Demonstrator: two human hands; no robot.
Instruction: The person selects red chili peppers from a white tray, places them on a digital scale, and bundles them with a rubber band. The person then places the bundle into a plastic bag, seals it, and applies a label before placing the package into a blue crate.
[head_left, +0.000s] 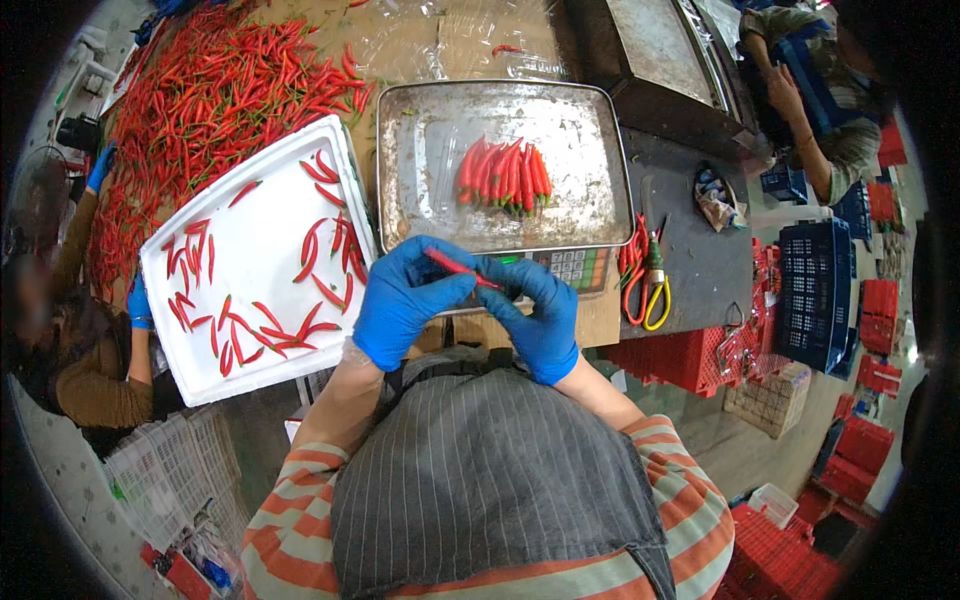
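My left hand (409, 296), in a blue glove, pinches a red chili pepper (448, 261) just in front of my apron. The gloved right hand (534, 315) closes its thumb and finger on the pepper's other end. Beyond both hands, a worn metal tray (420, 217) rests on a digital scale (574, 268), whose keypad shows past my right hand. Red chilies (506, 176) lie side by side in a bunch on the tray, seemingly on clear plastic. Left of my hands, a white foam box (255, 244) holds scattered chilies (236, 330).
A large chili heap (232, 82) covers the table's far left. At right lie red-handled scissors (636, 296), yellow-handled scissors (658, 300) and a crumpled wrapper (716, 199). A metal-topped machine (667, 52) stands far right. Another person's gloved hand (139, 304) is beside the foam box.
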